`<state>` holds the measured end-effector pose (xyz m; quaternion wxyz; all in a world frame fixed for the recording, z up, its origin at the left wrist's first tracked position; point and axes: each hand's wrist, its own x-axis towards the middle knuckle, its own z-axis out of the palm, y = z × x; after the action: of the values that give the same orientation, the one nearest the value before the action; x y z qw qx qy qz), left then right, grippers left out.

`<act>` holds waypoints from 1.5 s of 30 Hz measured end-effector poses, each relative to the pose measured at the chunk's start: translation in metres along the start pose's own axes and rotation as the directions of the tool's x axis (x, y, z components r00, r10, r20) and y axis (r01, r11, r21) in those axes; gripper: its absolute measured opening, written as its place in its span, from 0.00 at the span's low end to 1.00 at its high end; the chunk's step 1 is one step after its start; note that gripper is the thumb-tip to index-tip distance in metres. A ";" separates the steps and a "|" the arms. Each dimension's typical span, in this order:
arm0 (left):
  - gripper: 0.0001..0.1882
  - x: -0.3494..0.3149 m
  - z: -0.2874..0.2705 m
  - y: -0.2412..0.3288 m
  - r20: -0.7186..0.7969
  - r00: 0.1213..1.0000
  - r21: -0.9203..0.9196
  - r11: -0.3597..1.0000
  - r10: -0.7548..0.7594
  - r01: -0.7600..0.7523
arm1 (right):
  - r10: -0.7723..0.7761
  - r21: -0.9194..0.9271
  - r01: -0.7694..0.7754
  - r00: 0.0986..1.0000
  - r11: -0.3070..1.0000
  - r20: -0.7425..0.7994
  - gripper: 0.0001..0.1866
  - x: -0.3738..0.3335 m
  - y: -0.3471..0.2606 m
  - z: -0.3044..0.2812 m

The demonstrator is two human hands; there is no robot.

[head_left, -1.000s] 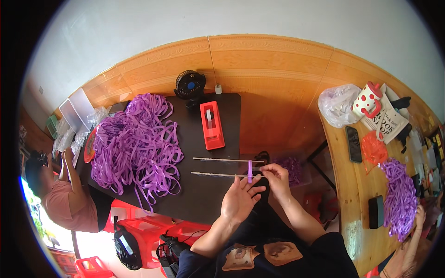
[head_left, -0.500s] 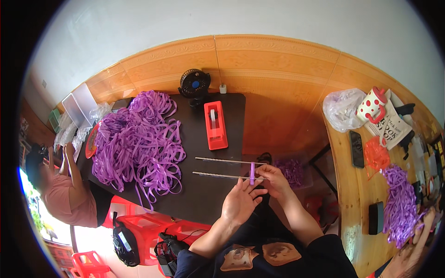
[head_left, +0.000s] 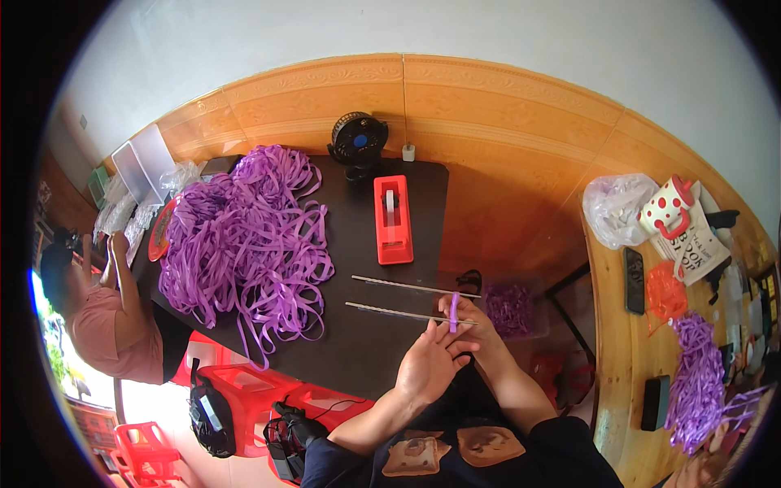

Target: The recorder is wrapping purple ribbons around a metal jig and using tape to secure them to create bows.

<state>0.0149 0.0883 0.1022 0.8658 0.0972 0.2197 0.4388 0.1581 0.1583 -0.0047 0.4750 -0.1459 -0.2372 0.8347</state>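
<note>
Two thin metal rods (head_left: 394, 283) reach out side by side past the dark table's right edge. A short purple ribbon (head_left: 454, 312) loops across both rods near their right ends. My right hand (head_left: 482, 332) is at the ribbon, its fingers bent around it and partly hidden by the ribbon and my other hand. My left hand (head_left: 429, 362) is palm up below the near rod, fingers apart, with fingertips beside the ribbon and nothing visible in the palm.
A large heap of purple ribbon (head_left: 244, 244) covers the left of the black table (head_left: 325, 358). A red tape dispenser (head_left: 393, 244) and black fan (head_left: 358, 142) stand behind the rods. A wooden table (head_left: 614, 366) with more ribbon is at right. A co-worker (head_left: 114, 325) sits at left.
The view has swung slightly, so the table appears farther right. My right hand's fingers have shifted left along the rods to the ribbon; my left hand stays palm up beneath it.
</note>
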 end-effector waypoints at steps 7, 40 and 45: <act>0.31 -0.001 -0.001 -0.002 0.002 1.000 0.000 1.000 -0.010 0.010 | 0.024 0.046 -0.022 0.999 0.999 -0.037 0.13 0.000 0.007 -0.010; 0.31 -0.001 -0.001 -0.002 0.018 1.000 0.012 1.000 0.019 -0.019 | -0.408 -0.608 0.045 0.780 0.793 -0.475 0.40 -0.025 -0.028 0.083; 0.31 0.000 -0.002 -0.003 0.031 1.000 -0.020 1.000 -0.003 0.003 | -0.339 -0.443 0.112 0.812 0.890 -0.476 0.35 -0.017 -0.023 0.062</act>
<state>0.0159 0.0868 0.0991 0.8708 0.0949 0.2020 0.4381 0.1545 0.1379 0.0602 0.5807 -0.4378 -0.2724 0.6300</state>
